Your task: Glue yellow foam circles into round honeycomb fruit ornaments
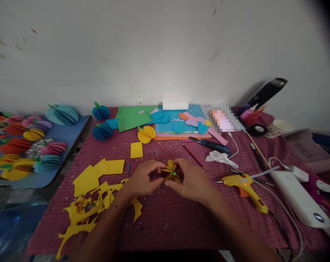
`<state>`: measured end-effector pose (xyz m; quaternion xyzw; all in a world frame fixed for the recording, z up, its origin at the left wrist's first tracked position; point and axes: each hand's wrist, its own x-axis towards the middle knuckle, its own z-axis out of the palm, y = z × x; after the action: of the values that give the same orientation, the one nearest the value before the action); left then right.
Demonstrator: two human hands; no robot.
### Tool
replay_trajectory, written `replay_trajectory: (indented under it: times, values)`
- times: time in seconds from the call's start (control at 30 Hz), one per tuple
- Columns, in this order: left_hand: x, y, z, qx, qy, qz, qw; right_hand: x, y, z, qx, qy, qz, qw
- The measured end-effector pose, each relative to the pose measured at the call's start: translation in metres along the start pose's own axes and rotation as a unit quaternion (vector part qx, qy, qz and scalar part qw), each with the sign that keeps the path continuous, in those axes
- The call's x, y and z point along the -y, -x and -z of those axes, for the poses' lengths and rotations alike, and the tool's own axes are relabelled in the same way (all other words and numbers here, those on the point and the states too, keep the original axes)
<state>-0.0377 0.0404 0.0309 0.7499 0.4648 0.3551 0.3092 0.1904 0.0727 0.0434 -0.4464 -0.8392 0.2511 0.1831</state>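
Between both hands, above the checked red cloth, is a small yellow paper pumpkin (170,170) with fanned folds and a bit of green at its centre. My left hand (147,177) grips its left side, thumb and forefinger closed on the folds. On the opposite side, my right hand (191,181) curls round it with thumb and fingers. Left of my left hand lie yellow paper squares (85,179) and yellow cut-off scraps (80,218). Beyond the hands stands another yellow paper pumpkin (146,134) with a green leaf.
A yellow glue gun (245,187) and a white power bank (298,198) lie on the right with cables. Behind are a blue cutter knife (210,145), a pencil (192,154) and coloured sheets (134,116). Several paper pumpkins fill a blue board (72,145) at the left.
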Motion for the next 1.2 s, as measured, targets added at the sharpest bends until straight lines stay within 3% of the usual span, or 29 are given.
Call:
replay_trajectory:
  times: [0.27, 0.6, 1.2]
  values:
    - [0.001, -0.001, -0.001, -0.003, -0.003, 0.01, 1.0, 0.009, 0.001, 0.002, 0.003, 0.025, -0.007, 1.0]
    - [0.006, 0.0, -0.003, -0.018, -0.012, 0.011, 1.0, 0.007, -0.001, 0.01, 0.039, -0.044, 0.0, 0.998]
    - [0.006, -0.003, -0.001, -0.029, -0.009, -0.041, 0.999, -0.001, 0.002, 0.005, 0.036, -0.073, 0.083, 0.993]
